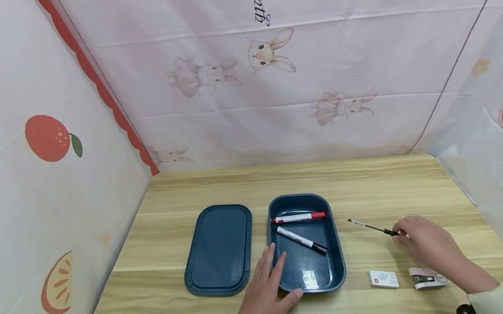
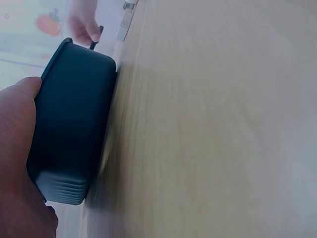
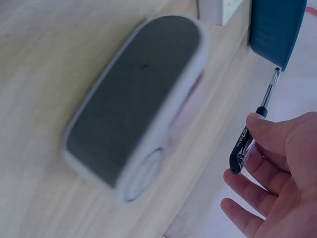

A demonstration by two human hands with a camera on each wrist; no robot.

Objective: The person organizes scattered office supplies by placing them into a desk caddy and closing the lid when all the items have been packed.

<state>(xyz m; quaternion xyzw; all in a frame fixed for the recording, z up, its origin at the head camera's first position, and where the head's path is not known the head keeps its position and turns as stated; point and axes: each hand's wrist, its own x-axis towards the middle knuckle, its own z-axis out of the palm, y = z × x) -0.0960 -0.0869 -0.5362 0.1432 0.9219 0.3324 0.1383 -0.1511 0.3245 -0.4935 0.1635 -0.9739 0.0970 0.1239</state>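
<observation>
Right hand (image 1: 427, 242): grip pinches slim black-and-clear plastic pen (image 3: 262, 112), long axis slanting left, nib end unclear. Left hand (image 1: 263, 300): grip spread, against dark-blue plastic box (image 1: 297, 270).

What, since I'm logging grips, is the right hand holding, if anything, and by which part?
The right hand holds a pen, pinching it by its black end.

So the left wrist cam has the left hand (image 2: 20, 144) over at 8 to 9 o'clock, a fingertip touching the rim of a dark teal box (image 2: 74, 109) at 9, seen side-on. Ridges on the box sit at 8 o'clock. Up at 11, the right hand (image 2: 84, 22) pinches a thin dark pen (image 2: 101, 30). Pale backdrop (image 2: 20, 52) with a blurry orange-red fruit print (image 2: 48, 25) around 10, and the wood-grain surface (image 2: 208, 119) fills everything from 12 to 6.
</observation>
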